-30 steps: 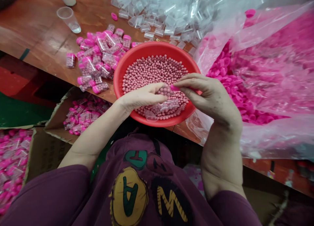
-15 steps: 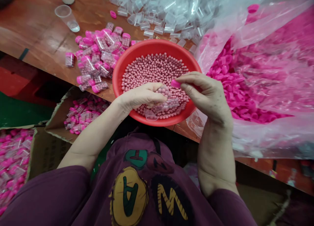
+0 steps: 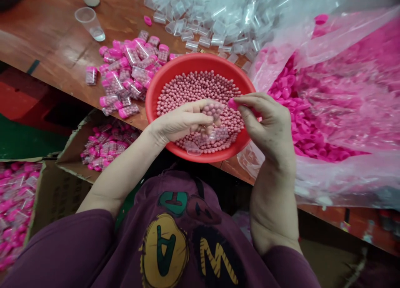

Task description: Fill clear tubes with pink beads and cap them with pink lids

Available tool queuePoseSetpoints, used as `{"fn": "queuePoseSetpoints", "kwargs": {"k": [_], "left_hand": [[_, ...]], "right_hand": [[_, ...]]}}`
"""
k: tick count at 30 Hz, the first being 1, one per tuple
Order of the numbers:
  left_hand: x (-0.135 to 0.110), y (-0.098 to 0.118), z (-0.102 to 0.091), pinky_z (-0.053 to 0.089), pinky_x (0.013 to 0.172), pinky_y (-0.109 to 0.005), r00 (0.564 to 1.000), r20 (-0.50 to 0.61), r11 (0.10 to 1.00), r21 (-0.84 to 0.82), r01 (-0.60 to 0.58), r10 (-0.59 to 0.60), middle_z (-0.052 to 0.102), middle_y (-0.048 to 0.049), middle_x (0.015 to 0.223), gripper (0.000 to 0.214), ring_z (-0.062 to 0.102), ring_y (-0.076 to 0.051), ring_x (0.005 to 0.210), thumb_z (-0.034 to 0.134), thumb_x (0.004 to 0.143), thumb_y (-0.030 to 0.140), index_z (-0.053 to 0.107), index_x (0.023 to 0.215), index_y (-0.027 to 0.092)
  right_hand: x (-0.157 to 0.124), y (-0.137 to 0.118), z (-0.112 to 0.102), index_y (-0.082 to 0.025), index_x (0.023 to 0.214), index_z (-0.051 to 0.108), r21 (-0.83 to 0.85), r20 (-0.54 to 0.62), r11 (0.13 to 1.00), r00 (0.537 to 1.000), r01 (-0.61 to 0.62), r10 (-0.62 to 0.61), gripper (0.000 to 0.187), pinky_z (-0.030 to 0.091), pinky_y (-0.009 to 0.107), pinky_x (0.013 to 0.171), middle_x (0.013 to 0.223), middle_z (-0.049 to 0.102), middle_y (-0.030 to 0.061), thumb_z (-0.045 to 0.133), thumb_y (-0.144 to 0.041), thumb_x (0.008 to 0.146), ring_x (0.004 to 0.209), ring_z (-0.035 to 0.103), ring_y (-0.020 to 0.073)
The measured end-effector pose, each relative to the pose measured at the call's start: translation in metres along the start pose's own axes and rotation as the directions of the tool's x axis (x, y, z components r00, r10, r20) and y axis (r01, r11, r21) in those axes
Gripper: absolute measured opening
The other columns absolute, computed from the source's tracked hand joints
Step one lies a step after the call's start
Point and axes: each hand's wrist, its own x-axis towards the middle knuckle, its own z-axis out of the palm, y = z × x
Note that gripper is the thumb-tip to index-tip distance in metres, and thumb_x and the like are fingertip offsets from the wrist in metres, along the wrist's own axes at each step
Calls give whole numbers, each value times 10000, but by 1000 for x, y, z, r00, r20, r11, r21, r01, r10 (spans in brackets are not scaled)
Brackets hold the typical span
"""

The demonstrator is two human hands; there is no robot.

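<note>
Over a red basin (image 3: 152, 97) of pink beads (image 3: 200, 86), my left hand (image 3: 186, 121) grips a small clear plastic bottle (image 3: 213, 110) with pink beads inside. The bottle's open end tilts toward the right. Just beyond that end, my right hand (image 3: 265, 117) pinches a bright pink cap (image 3: 232, 103) between thumb and fingertips; cap and bottle are apart. Beneath my left hand, clear empty bottles (image 3: 193, 148) rest on the beads near the basin's front rim.
Capped bead-filled bottles (image 3: 125, 78) are heaped left of the basin, and more fill a cardboard box (image 3: 70, 155) below. Clear empty bottles (image 3: 215, 19) lie at the back. A plastic bag of pink caps (image 3: 312, 130) spreads at right. A clear cup (image 3: 90, 23) stands far left.
My left hand has turned the bottle so its beads and open end show more toward the right. My right hand has shifted slightly right, still holding the cap.
</note>
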Motion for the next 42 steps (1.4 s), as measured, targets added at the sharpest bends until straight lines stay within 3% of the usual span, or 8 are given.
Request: {"fn": "queuePoseSetpoints", "kwargs": {"k": [4,13,19,25,30,34,38,42], "left_hand": [[-1,0,3,642,780,-283,996,-33,992,-88,-90,87,824,-57,1094,439,780,-153,822,913,942,334,743,1328,215],[3,-10,2,586,782,-243,976,-172,990,65,-122,131,787,-39,1074,346,708,-115,814,777,923,119,741,1261,184],[1,-12,1,516,671,-219,993,-54,992,75,-103,107,672,11,925,268,616,-90,752,779,785,104,698,1029,180],[1,-16,-1,558,710,-236,994,-86,996,64,-62,68,704,8,970,482,678,-117,812,718,700,82,626,1158,200],[1,-15,1,591,768,-255,998,-42,999,2,-45,45,742,-15,1049,433,732,-131,868,719,749,59,601,1135,217],[2,-17,0,596,771,-247,990,-80,992,59,-112,116,735,-18,1059,276,720,-112,830,766,916,105,663,1154,200],[2,-19,-1,585,712,-243,989,-70,991,53,-125,129,692,-13,973,177,677,-121,800,828,1048,280,702,1120,179],[2,-16,1,587,722,-241,984,-165,997,47,-61,68,685,-9,932,177,691,-134,819,829,1081,310,708,1100,183]], "right_hand": [[0,-5,5,-344,1186,889,43,-99,999,995,12,-8,162,715,491,1024,1182,901,49,742,-400,1151,1103,850,272],[1,-8,14,-390,1281,881,208,-124,978,992,31,-5,175,673,547,1102,1245,882,43,797,-343,1135,1179,838,303],[10,-18,16,-374,1167,891,79,47,997,998,26,-29,173,699,545,1102,1220,889,41,723,-340,1145,1161,840,299],[11,-22,6,-369,1152,896,72,115,997,993,19,-27,157,697,535,1122,1239,890,50,744,-334,1135,1187,836,302],[10,-22,5,-371,1150,894,68,72,998,997,6,-11,157,706,556,1114,1225,887,52,737,-380,1140,1179,835,315],[7,-17,9,-372,1173,897,89,12,996,1000,21,-22,158,710,559,1099,1215,889,41,745,-375,1129,1160,842,316],[5,-15,12,-380,1153,895,95,48,995,999,13,-18,169,708,532,1070,1194,888,35,731,-345,1138,1138,842,296],[5,-15,8,-390,1157,896,113,111,994,994,14,-26,175,705,532,1081,1205,886,38,731,-333,1141,1155,840,295]]}}
